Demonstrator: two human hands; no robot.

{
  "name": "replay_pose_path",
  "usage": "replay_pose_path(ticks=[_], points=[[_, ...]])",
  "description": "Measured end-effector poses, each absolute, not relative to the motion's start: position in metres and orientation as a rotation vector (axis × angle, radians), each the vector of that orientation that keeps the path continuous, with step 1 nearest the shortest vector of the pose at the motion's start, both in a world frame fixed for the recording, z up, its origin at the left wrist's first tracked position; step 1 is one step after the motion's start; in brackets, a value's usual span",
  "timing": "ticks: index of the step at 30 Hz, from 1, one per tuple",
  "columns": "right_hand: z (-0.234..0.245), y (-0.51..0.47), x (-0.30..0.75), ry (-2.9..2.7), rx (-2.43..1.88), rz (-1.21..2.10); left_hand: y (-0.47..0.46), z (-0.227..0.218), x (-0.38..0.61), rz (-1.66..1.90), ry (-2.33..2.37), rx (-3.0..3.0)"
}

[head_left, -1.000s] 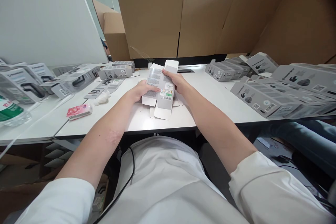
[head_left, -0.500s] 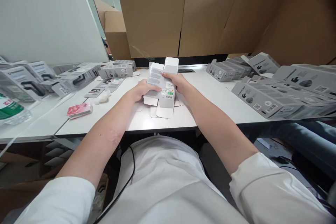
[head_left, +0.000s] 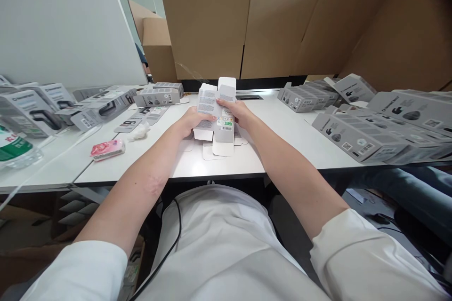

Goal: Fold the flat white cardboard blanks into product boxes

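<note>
In front of me, just above the white table [head_left: 278, 136], I hold a grey and white printed cardboard box [head_left: 223, 137] with its end flaps sticking out. My left hand [head_left: 190, 121] grips its left side, the thumb lying across the printed panel. Fingers of my right hand [head_left: 240, 112] wrap round the right side, with the thumb on the upper front. The undersides of both hands are hidden by the cardboard. Beneath it, more white cardboard flaps [head_left: 209, 151] lie on the tabletop; whether they belong to a second box I cannot tell.
Grey product boxes [head_left: 356, 134] are piled at the right, others [head_left: 35, 108] at the left. A pink packet [head_left: 107, 149], a crumpled white wad [head_left: 139, 131] and a plastic bottle [head_left: 17, 148] lie on the left. Tall brown cardboard [head_left: 208, 19] stands behind the table.
The held box has turned slightly more upright, and its upper flap has shifted a little to the left. Both hands keep their grip.
</note>
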State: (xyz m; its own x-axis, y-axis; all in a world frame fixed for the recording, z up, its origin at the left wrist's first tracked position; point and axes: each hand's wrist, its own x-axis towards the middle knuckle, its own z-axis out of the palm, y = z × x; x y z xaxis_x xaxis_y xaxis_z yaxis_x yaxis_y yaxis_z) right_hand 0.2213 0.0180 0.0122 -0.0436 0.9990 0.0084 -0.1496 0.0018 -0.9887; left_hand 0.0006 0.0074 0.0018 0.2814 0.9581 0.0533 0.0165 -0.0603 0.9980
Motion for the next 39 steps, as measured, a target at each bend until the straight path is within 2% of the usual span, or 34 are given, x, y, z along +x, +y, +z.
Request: replay_pose_path(ticks=[19,39], points=[[0.014,0.014,0.223,-1.196,-1.12,1.153,0.004,0.001,0.004,0.98,1.056,1.417],[0.016,0.01,0.223,-1.267,-1.147,1.27,0.005,0.002,0.005,1.096,1.085,1.302]])
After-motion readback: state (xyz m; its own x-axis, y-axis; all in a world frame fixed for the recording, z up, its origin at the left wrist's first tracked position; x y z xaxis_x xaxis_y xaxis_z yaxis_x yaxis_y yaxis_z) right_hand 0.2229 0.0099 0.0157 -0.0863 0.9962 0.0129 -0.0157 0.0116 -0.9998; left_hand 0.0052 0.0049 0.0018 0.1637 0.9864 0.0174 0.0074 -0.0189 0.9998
